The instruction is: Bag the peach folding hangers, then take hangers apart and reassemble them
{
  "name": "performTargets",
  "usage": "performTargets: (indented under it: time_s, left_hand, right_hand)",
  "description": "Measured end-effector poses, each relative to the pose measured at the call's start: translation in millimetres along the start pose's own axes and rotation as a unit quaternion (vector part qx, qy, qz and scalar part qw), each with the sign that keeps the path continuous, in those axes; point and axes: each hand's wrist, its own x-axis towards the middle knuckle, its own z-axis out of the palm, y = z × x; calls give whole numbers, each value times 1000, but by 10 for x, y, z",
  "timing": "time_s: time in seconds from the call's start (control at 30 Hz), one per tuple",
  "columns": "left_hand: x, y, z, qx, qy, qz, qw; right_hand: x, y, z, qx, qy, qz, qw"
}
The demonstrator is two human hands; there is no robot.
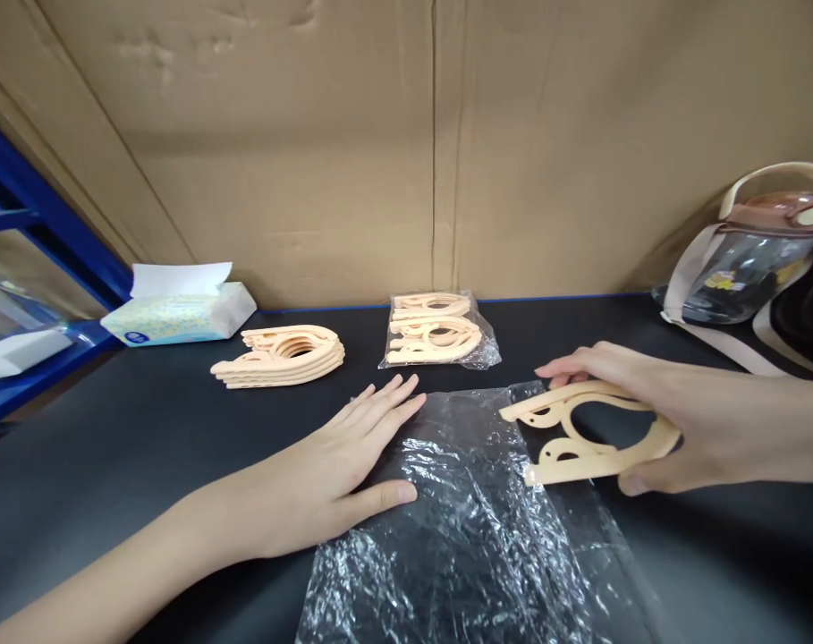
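My left hand [342, 456] lies flat with fingers spread, pressing the left edge of a clear plastic bag [473, 528] on the dark table. My right hand [654, 420] is closed on a small stack of peach folding hangers [580, 434], held just above the bag's upper right corner. Further back lies a loose stack of the same hangers [282, 356], and to its right a sealed bag of hangers [436, 329].
A tissue pack [178, 309] sits at the back left beside a blue shelf frame [37, 215]. A cardboard wall [406, 134] closes the back. A clear bottle with a strap [748, 259] lies at the far right on the black tabletop [111, 447].
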Motion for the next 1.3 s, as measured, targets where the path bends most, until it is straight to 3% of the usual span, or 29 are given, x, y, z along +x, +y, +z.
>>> performTargets:
  time_s: [0.2,0.47,0.7,0.83,1.0,1.17,1.3]
  left_hand:
    - [43,69,18,2,-14,-7,1000]
    - [37,45,73,-1,4,4,1000]
    - [42,-12,123,-14,62,31,997]
    - [74,16,104,-15,51,14,998]
    - [100,48,84,-34,52,2,998]
    - [109,6,130,-45,72,21,996]
    - [113,-27,161,-50,79,32,995]
  right_hand:
    - [154,-155,279,22,62,14,998]
    - [239,-393,551,105,54,0,993]
    - [160,-182,379,21,18,18,999]
    - [180,-158,339,35,-1,52,998]
    - [255,-324,515,66,60,69,994]
    - [250,-428,677,8,161,64,985]
    - [246,-447,731,15,170,50,984]
